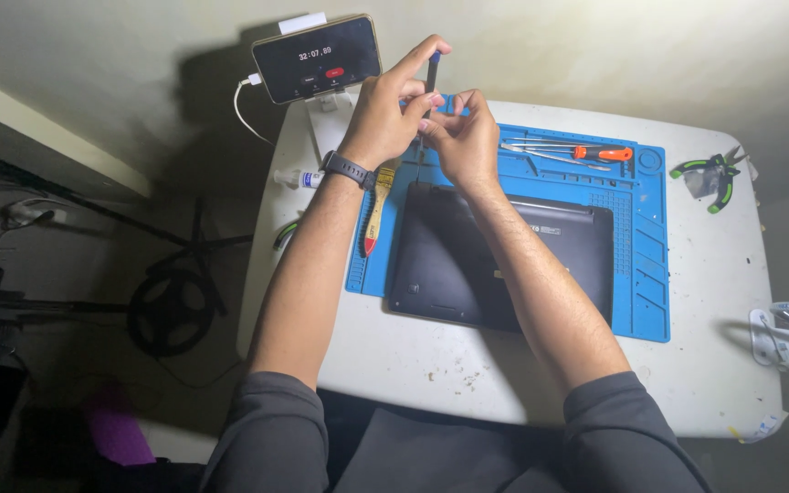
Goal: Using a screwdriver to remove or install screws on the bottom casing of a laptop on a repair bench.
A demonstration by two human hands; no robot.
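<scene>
My left hand, with a dark watch on its wrist, grips the top of a thin screwdriver that stands upright. My right hand pinches the shaft lower down. The tip points at the far left corner of a black laptop, which lies bottom-up on a blue work mat. Both forearms reach across the laptop from near the table's front edge.
An orange-handled screwdriver and metal tools lie on the mat's far side. A brush lies at its left edge. Green pliers sit on the white table. A phone on a stand shows a timer. A clamp is at right.
</scene>
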